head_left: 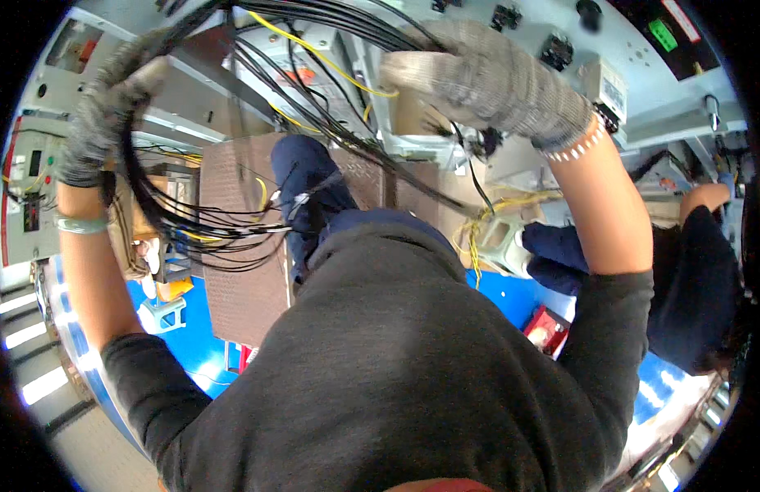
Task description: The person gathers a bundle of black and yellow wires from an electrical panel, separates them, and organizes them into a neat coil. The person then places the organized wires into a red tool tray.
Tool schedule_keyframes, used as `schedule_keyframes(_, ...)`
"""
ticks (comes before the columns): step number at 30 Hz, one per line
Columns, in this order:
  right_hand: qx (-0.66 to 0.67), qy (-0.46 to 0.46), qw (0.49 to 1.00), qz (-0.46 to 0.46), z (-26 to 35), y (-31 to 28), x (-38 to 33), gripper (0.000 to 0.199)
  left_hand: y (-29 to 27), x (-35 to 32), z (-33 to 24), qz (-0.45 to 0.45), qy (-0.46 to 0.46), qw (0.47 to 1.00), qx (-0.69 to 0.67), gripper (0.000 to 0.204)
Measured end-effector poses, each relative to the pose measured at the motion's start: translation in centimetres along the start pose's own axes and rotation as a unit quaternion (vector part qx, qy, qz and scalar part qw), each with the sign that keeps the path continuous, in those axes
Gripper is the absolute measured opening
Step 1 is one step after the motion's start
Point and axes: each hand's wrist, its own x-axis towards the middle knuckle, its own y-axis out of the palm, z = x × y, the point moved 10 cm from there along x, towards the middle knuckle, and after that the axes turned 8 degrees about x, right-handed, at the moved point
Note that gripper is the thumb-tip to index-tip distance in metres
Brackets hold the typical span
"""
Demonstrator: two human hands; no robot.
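Observation:
Both my hands are raised and wear grey knit gloves. My left hand (109, 102) is closed around a thick bundle of black wires (199, 221) that loops down in front of my chest. My right hand (486, 78) grips the same bundle higher up, where the black wires and a yellow wire (330, 61) run into a grey metal cabinet panel (560, 25). A pale green bangle (82, 224) sits on my left wrist. My dark grey shirt (396, 377) fills the lower middle of the view.
A brown cardboard sheet (244, 287) lies on a blue floor mat (191, 344) below. Another person in dark blue (691, 279) works at the right. A grey control box (27, 189) stands at the left. Loose yellow wires (478, 230) hang near the middle.

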Motion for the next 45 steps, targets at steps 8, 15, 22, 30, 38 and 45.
schedule_keyframes(8,0.211,0.255,0.943,-0.03,0.5,-1.5,1.1,0.032,3.0,-3.3,-3.2,0.03,-0.043,0.999,-0.014,0.046)
schedule_keyframes(15,0.133,0.224,0.958,-0.12,2.1,-3.4,1.1,0.04,3.9,-4.2,-6.1,-0.06,0.059,0.993,0.079,0.056)
schedule_keyframes(22,0.108,0.189,0.971,-0.095,2.9,-4.0,3.0,0.036,5.3,-6.4,-13.0,-0.217,0.198,0.829,0.475,0.073)
schedule_keyframes(30,0.392,0.396,0.83,0.031,2.7,-3.0,3.6,0.034,7.0,-7.9,-15.9,-0.138,0.378,0.852,0.336,0.029)
schedule_keyframes(38,-0.255,-0.097,0.961,-0.045,4.7,-3.9,3.7,0.014,3.3,-10.3,-14.9,-0.148,0.335,0.849,0.38,0.022)
schedule_keyframes(45,0.036,0.056,0.994,-0.083,3.2,-4.0,3.9,0.016,14.3,-12.8,-16.5,0.169,0.329,0.824,0.429,0.028)
